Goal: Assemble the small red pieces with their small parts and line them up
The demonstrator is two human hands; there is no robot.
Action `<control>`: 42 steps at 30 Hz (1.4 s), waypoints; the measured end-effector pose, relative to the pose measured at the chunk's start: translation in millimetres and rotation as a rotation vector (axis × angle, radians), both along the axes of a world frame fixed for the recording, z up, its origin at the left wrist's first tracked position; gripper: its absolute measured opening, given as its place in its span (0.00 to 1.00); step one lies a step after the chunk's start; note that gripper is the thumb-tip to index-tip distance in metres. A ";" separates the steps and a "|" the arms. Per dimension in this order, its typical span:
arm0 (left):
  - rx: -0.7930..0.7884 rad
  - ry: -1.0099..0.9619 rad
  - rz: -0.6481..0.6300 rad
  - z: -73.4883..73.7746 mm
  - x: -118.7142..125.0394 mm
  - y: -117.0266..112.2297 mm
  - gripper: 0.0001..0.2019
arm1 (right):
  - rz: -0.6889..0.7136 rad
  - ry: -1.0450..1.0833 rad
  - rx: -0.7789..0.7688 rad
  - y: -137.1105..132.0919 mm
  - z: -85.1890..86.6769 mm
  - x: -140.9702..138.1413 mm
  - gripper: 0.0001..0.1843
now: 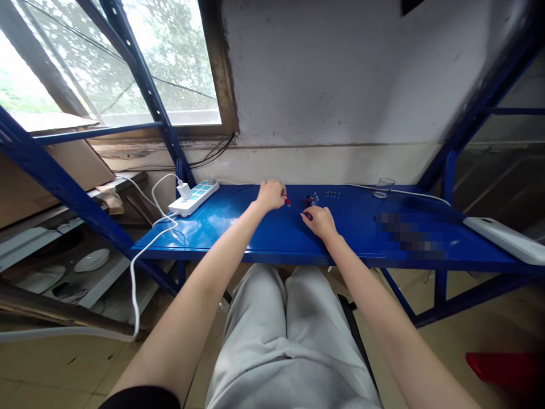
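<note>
Both my arms reach forward to a blue metal shelf (238, 230). My left hand (271, 195) is closed, knuckles up, with a small red piece (288, 201) showing at its fingertips. My right hand (320, 220) is also closed, pinching a small red item (306, 215) against the shelf. Between and just beyond the hands lie a dark red piece (307, 200) and a small clear part (314, 198). A row of several tiny dark parts (332, 194) sits further back.
A white power strip (194, 197) with a plugged-in charger and white cable lies at the shelf's left. A small glass (384, 187) stands at the back right, a white flat object (504, 239) at the far right. Blue rack posts frame both sides. Plates sit low on the left.
</note>
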State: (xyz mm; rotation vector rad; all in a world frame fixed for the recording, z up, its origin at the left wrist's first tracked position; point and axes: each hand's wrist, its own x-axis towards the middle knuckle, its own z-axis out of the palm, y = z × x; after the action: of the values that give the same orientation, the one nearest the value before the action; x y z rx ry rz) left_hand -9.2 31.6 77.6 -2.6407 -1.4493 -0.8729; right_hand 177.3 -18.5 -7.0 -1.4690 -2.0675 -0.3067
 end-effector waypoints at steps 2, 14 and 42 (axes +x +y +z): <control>-0.022 0.119 0.045 11.5 -14.8 9.2 0.03 | 0.016 0.004 -0.024 -1.3 1.8 -0.8 0.14; -0.082 0.489 0.172 2.1 -45.4 21.3 0.07 | 0.029 0.000 -0.068 -6.2 7.0 -4.4 0.14; -0.109 0.404 0.146 0.7 -46.4 24.1 0.02 | 0.024 0.018 -0.088 -5.0 6.6 -1.8 0.15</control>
State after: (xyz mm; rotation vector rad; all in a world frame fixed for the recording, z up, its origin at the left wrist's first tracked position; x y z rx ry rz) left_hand -55.6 55.7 78.4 -2.5394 -1.5829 -0.2332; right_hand 175.4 -23.4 -0.4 -1.4908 -2.1069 -0.1951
